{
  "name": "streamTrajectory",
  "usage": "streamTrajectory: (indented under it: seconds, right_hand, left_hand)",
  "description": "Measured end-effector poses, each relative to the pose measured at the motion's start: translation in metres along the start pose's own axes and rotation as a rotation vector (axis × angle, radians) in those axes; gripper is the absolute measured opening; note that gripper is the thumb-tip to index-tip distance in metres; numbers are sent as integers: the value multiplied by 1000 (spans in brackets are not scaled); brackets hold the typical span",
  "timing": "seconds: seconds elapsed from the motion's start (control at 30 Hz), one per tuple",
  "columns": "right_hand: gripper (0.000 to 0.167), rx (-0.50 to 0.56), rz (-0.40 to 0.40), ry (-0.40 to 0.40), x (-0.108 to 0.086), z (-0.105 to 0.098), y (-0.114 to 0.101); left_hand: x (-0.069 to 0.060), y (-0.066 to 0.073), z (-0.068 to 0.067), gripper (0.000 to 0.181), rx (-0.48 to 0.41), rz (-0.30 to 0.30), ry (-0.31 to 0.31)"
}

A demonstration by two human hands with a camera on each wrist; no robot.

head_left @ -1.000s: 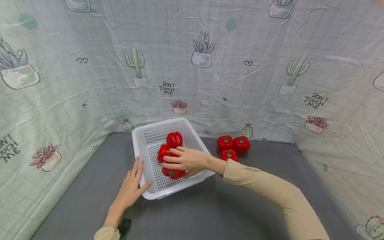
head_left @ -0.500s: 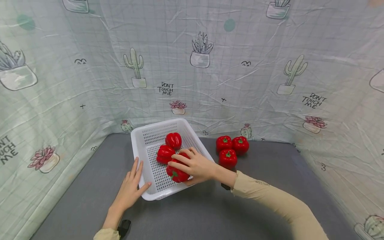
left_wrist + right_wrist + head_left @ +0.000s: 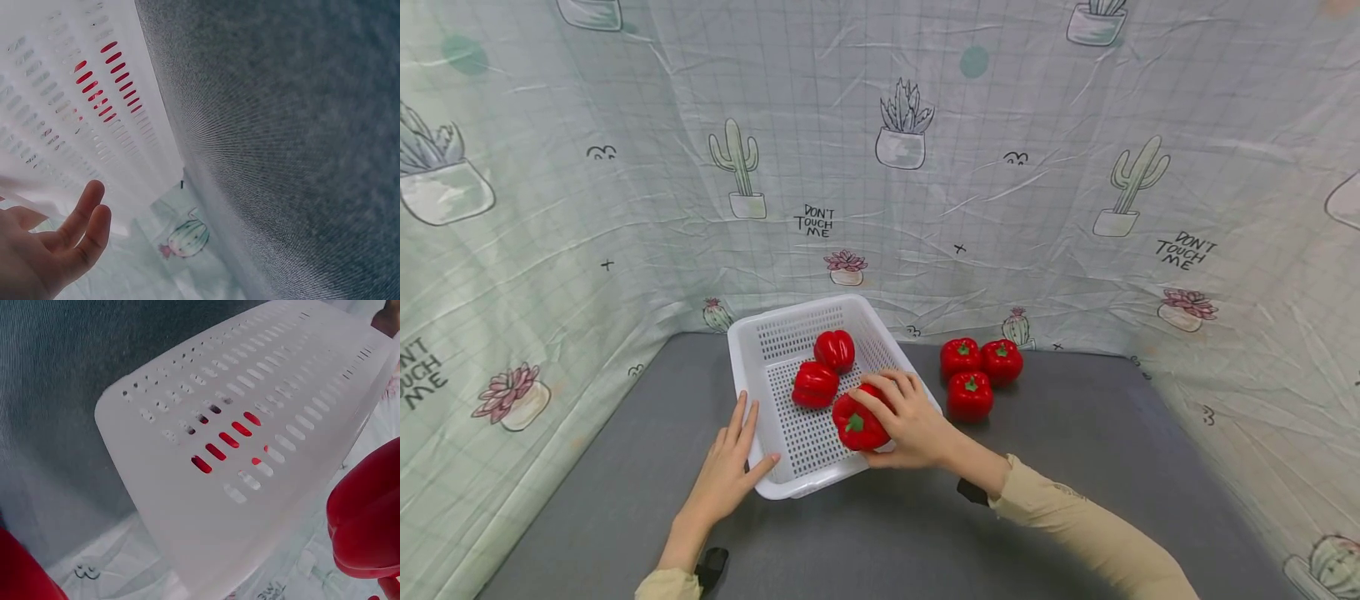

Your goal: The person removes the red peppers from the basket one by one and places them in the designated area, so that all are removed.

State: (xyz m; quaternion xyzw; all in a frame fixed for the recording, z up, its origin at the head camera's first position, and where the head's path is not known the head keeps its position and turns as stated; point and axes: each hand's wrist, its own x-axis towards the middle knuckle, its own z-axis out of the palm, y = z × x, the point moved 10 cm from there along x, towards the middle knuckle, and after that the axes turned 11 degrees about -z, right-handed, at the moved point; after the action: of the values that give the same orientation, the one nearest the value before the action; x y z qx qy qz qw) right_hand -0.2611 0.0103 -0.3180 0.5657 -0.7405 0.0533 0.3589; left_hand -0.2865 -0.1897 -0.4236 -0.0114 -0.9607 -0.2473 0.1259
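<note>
My right hand (image 3: 917, 429) grips a red bell pepper (image 3: 854, 423) with a green stem, at the right front of the white plastic basket (image 3: 741, 358). In the right wrist view this pepper (image 3: 369, 512) is above the basket's rim, beside the slotted wall (image 3: 175, 506). My left hand (image 3: 722, 471) rests on the basket's left rim with its fingers extended. Two red bell peppers lie in the basket: one near the middle (image 3: 815, 384), another behind it (image 3: 834, 351). Through the slots in the left wrist view, red pepper skin (image 3: 87, 81) shows.
Right of the basket, three red bell peppers stand grouped on the grey table (image 3: 1060, 467): a front one (image 3: 970, 396), a back left one (image 3: 960, 357) and a back right one (image 3: 1002, 362). A cactus-printed cloth (image 3: 955, 200) hangs behind and at both sides.
My right hand has drawn the gripped bell pepper to the right, away from the two others in the basket, and up. My left hand and the basket have stayed put.
</note>
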Motion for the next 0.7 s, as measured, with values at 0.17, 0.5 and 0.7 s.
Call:
streamTrajectory:
  seconds: [0.17, 0.5, 0.7]
  right_hand:
    - [84, -16, 105, 31, -12, -6, 9]
    - [83, -14, 213, 103, -35, -20, 17]
    - [83, 4, 279, 126, -53, -24, 21]
  left_hand:
    - [0, 0, 0, 79, -6, 6, 1]
    - [0, 2, -2, 79, -1, 7, 6]
    - [1, 1, -1, 78, -2, 1, 1]
